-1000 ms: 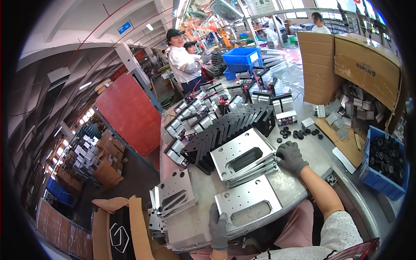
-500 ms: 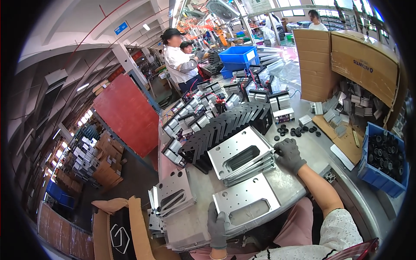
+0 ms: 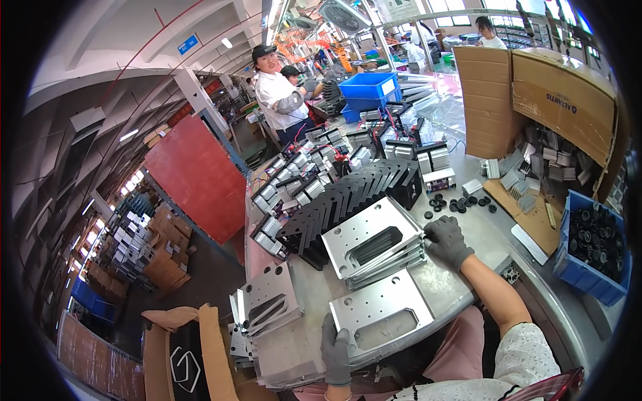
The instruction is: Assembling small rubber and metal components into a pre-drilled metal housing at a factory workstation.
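Note:
A flat silver metal plate [image 3: 374, 304] with a long cut-out and several small holes lies at the table's near edge. My left hand [image 3: 335, 351], in a grey glove, grips this plate by its left edge. Just beyond it is a stack of similar silver plates [image 3: 364, 234]. My gloved right hand [image 3: 448, 242] is closed at the right corner of that stack, its fingers curled. What those fingers hold, if anything, is hidden. Small black rubber rings [image 3: 461, 204] lie loose on the table past my right hand.
Black angled brackets [image 3: 344, 200] stand in a row behind the stack, with finned silver assemblies [image 3: 301, 177] beyond. More plates [image 3: 267, 301] sit at the left. On the right are a blue bin of black rings [image 3: 592, 237] and a cardboard box [image 3: 562, 87]. A co-worker [image 3: 277, 93] stands far off.
The view has shifted very slightly. Both my hands and the plates stay in place. The far co-worker in white has turned their head.

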`<state>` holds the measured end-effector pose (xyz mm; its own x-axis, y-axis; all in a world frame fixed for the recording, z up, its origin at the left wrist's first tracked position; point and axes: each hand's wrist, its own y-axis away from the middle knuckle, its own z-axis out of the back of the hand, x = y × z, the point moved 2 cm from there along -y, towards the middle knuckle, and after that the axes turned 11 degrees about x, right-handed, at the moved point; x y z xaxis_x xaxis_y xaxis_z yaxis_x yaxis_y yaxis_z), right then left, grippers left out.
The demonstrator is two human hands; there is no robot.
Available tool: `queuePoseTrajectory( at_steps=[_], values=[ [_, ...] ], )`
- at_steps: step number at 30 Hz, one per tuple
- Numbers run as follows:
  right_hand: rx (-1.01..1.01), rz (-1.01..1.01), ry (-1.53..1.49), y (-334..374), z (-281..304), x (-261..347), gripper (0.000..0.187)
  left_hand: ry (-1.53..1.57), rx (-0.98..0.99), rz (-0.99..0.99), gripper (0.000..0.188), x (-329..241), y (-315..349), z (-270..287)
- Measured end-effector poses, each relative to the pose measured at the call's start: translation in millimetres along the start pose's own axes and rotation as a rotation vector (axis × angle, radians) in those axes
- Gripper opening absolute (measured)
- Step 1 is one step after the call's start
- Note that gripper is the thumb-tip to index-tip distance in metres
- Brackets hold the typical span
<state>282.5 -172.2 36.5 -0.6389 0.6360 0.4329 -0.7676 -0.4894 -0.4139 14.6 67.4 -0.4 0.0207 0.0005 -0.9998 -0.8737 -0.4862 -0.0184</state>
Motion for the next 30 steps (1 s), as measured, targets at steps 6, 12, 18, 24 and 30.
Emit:
queuePoseTrajectory(
  at_steps=[6,12,18,24,30],
  values=[
    [-0.001,-0.003,-0.001,3.1,-1.1,-2.4,0.016,-0.036,0.013,-0.042,0.053,3.5,0.2,1.5],
    [-0.012,0.052,0.064,-7.7,-18.7,-18.9,0.017,0.041,0.045,-0.013,0.053,14.8,-9.6,7.1],
    [-0.01,0.038,0.028,-2.0,-14.2,-13.5,0.016,-0.001,0.049,-0.021,0.053,-9.7,-3.8,-3.4],
    [0.01,0.019,-0.004,-0.8,-4.0,-3.4,0.018,-0.001,0.04,0.051,0.056,-0.1,0.3,3.0],
    [0.007,0.014,-0.014,-1.3,-3.3,-4.1,0.018,-0.005,0.043,0.029,0.056,-1.0,0.6,1.9]
  ],
)
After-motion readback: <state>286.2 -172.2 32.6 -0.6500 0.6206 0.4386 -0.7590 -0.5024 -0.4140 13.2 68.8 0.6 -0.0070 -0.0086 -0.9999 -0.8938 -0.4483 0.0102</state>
